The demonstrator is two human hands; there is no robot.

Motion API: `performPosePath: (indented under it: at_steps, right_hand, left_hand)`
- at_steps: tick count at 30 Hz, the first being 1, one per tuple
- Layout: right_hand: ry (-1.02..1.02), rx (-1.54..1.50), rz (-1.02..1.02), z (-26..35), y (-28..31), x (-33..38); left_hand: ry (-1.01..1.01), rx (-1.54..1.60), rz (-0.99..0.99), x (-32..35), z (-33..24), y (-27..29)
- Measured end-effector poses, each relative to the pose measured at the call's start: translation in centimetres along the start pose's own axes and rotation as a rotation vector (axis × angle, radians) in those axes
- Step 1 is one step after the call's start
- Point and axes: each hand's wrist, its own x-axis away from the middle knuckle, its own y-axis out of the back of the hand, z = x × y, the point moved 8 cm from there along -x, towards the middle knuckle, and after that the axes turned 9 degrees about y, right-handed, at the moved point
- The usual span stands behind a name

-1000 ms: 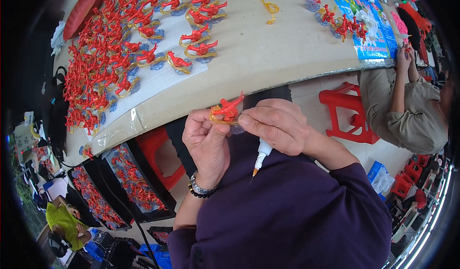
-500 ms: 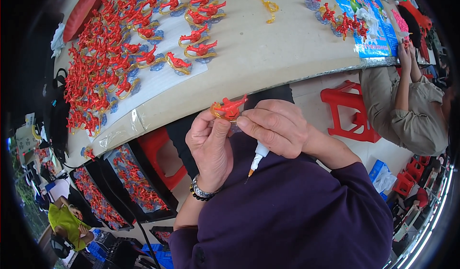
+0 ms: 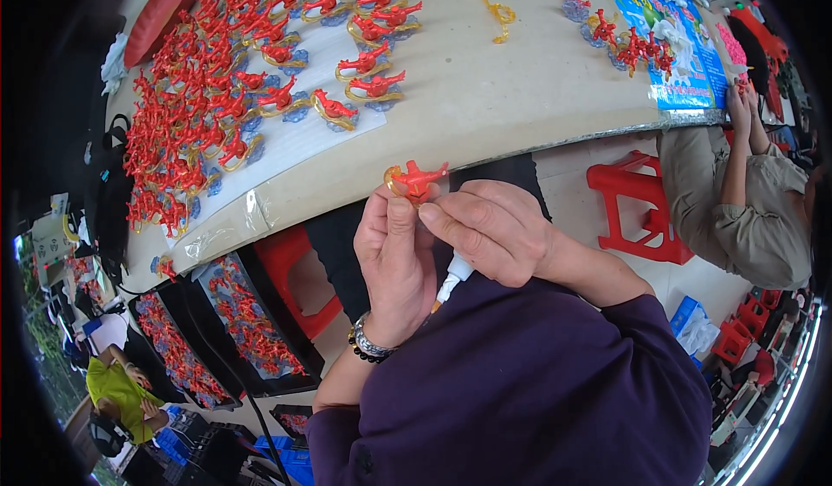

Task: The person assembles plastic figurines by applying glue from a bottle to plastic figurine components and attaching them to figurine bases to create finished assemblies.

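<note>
"Red figurine point(image 3: 419, 177): where?"

"Held up by the tabletop's point(image 3: 485, 96) near edge, between both hands' fingertips. Long axis roughly along that edge, left to right."

"Nearer grip?"

"Left hand point(image 3: 395, 256): thumb and fingers pinched on its left end. Right hand point(image 3: 500, 232): fingertips at its lower right, contact unclear; also holding white tube point(image 3: 460, 268)."

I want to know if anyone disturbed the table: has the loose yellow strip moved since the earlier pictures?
No: judged against the white sheet, the yellow strip lies in the same place on the table.
</note>
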Motion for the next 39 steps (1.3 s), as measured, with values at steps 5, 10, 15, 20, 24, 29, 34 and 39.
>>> performPosePath:
  at_steps: [5, 10, 15, 20, 24, 29, 34, 39]
  right_hand:
    - [-0.009, -0.001, 0.035, 0.1, -0.4, 0.1]
    - [0.009, 0.007, 0.027, 0.4, -0.7, 0.1]
    - [-0.082, -0.102, 0.077, -0.5, -0.6, 0.6]
    - [-0.622, -0.32, -0.003, -4.6, 0.7, 1.1]
    - [-0.799, -0.697, 0.179, -6.1, -1.4, 0.7]
    - [-0.71, -0.728, 0.23, -6.1, -1.6, 0.9]
    - [-0.684, -0.666, 0.222, -6.2, -1.4, 1.1]
    - [-0.606, -0.593, 0.22, -5.6, -0.9, 0.5]
  left_hand:
    - [0.055, 0.047, 0.006, -0.2, 0.1, 0.3]
    - [0.03, 0.059, -0.003, -0.3, -0.1, 0.3]
    - [0.005, 0.051, 0.03, -0.4, -0.3, 1.0]
    - [0.048, 0.007, 0.05, -0.5, 0.0, 0.9]
    - [0.118, 0.017, 0.162, -0.5, 0.2, 0.3]
    - [0.2, -0.013, 0.165, -0.4, 0.6, 0.3]
    - [0.188, -0.045, 0.157, -0.6, 0.7, 0.4]
    - [0.172, -0.072, 0.149, -0.6, 0.3, 0.1]
